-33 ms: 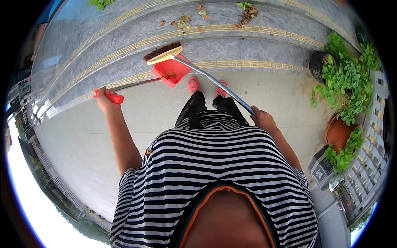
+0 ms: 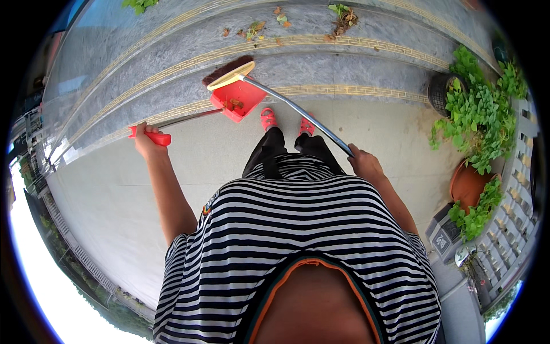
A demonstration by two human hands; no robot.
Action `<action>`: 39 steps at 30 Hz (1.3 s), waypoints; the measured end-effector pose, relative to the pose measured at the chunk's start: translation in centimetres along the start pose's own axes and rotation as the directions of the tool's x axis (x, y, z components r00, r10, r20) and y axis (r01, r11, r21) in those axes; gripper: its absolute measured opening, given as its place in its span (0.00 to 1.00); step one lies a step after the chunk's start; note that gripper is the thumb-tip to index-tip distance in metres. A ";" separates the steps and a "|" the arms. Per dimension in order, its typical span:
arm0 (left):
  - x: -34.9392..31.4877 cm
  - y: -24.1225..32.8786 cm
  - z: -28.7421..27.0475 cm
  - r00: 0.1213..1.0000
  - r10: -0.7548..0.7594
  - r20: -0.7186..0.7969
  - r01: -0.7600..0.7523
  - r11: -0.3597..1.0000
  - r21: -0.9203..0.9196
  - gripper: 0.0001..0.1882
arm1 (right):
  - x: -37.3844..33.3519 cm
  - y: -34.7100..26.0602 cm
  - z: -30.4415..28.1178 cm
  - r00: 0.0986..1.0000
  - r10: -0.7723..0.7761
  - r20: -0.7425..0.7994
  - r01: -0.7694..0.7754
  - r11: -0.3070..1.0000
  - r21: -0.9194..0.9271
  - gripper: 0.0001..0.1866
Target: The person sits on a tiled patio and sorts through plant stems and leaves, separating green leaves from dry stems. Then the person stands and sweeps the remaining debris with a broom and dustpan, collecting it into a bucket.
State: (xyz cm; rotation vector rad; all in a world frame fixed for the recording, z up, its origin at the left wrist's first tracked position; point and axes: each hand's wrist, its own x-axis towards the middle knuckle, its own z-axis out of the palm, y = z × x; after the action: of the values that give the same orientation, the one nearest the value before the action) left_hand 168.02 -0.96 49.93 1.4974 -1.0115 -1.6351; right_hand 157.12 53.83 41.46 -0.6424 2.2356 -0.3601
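Observation:
My left hand [image 2: 148, 141] is closed around the red grip of a long-handled dustpan [image 2: 247, 94]. The red pan rests in front of the lowest step, with brown dry leaves [image 2: 232, 104] inside it. My right hand [image 2: 365, 163] grips the upper end of a broom's grey-blue metal handle [image 2: 301, 110]. That broom's cream head [image 2: 231, 76], with dark brown bristles, lies across the far side of the pan and hides part of its opening. Whether the bristles touch the step cannot be made out.
Grey stone steps [image 2: 378, 64] with yellow patterned edges rise ahead. Loose leaves [image 2: 252, 30] and a clump of withered leaves [image 2: 344, 24] lie on a higher step. Potted green plants [image 2: 478, 114] and a pale balustrade [image 2: 520, 166] line the right. My red shoes [image 2: 268, 118] stand near the pan.
The broom head has shifted very slightly to the right and away from me. The dustpan and both hands have hardly moved.

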 end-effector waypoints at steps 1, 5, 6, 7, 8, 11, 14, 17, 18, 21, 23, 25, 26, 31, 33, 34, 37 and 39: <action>0.6 0.0 -0.4 1.000 0.000 -0.005 0.000 1.000 0.000 0.05 | 1.2 -0.1 0.3 1.000 -0.015 0.000 0.015 1.000 -0.024 0.13; 3.2 0.5 -1.4 1.000 -0.002 -0.010 0.002 1.000 -0.016 0.05 | 5.5 -2.0 1.9 0.998 -0.020 0.054 0.024 0.997 -0.070 0.12; 3.8 0.8 -1.4 1.000 -0.001 -0.008 0.001 1.000 -0.024 0.05 | 6.2 -3.1 2.5 0.996 -0.009 0.090 0.014 0.998 -0.059 0.12; 4.4 1.0 -1.2 1.000 -0.005 0.007 0.006 0.999 -0.033 0.05 | 6.9 -3.9 3.3 0.992 0.002 0.125 0.004 0.999 -0.047 0.11; 4.9 1.3 -1.0 1.000 -0.010 0.023 0.011 0.999 -0.042 0.05 | 6.9 -3.6 4.4 0.995 -0.036 0.098 0.038 0.999 -0.024 0.10; 7.0 1.9 -2.0 0.999 -0.026 0.024 0.027 0.997 -0.077 0.05 | 5.5 -5.2 1.9 0.918 0.117 0.379 -0.263 0.894 0.363 0.11; 8.1 2.9 -2.4 0.999 -0.045 0.025 0.048 0.991 -0.123 0.05 | 3.0 -5.3 1.0 0.947 0.155 0.282 -0.247 0.912 0.327 0.15; 8.4 3.2 -2.0 0.998 -0.034 0.048 0.040 0.991 -0.131 0.05 | 3.6 -8.6 0.4 0.969 0.163 0.186 -0.191 0.971 0.141 0.15; 8.3 3.3 -1.6 0.999 -0.030 0.043 0.035 0.991 -0.125 0.05 | 4.4 -9.9 0.3 0.967 0.167 0.191 -0.189 0.977 0.101 0.15; 8.1 3.5 -0.2 0.999 -0.007 0.054 0.014 0.992 -0.129 0.05 | 7.3 -12.8 2.2 0.963 0.175 0.204 -0.214 0.960 0.183 0.11; 8.6 3.5 -0.1 0.997 0.036 0.068 -0.026 0.991 -0.130 0.05 | 7.8 -11.3 4.4 0.990 -0.008 0.141 -0.025 0.973 0.231 0.10; 9.0 4.2 -1.1 0.993 0.053 0.110 -0.045 0.996 -0.076 0.05 | 7.2 -10.4 4.0 0.926 0.107 0.362 -0.282 0.833 0.475 0.10; 9.1 4.5 -1.8 0.990 0.058 0.132 -0.052 0.997 -0.048 0.06 | 6.7 -10.1 3.8 0.869 0.137 0.476 -0.417 0.719 0.556 0.11; 9.0 6.0 -4.8 0.991 0.082 0.103 -0.087 0.995 0.043 0.15 | 3.8 -10.6 1.7 0.900 0.214 0.380 -0.401 0.748 0.528 0.15; 9.3 5.9 -5.0 0.990 0.092 0.110 -0.103 0.990 0.101 0.16 | 3.9 -12.3 1.3 0.972 0.172 0.160 -0.217 0.919 0.330 0.17; 9.8 6.0 -4.8 0.987 0.092 0.131 -0.102 0.992 0.076 0.16 | 4.8 -13.6 1.0 0.959 0.205 0.197 -0.259 0.915 0.308 0.19; 11.5 6.5 -3.8 0.981 0.088 0.174 -0.093 0.996 0.017 0.15 | 8.1 -15.7 3.2 0.950 0.201 0.240 -0.252 0.946 0.206 0.16; 12.3 6.7 -2.6 0.980 0.076 0.184 -0.078 0.997 0.000 0.14 | 9.4 -15.6 4.7 0.959 0.101 0.265 -0.184 0.933 0.309 0.16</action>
State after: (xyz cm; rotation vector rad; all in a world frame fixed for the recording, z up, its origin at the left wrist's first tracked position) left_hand 169.36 -15.10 50.19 1.3130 -1.1619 -1.7400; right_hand 160.43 35.40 39.56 -0.3210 1.9125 -0.5377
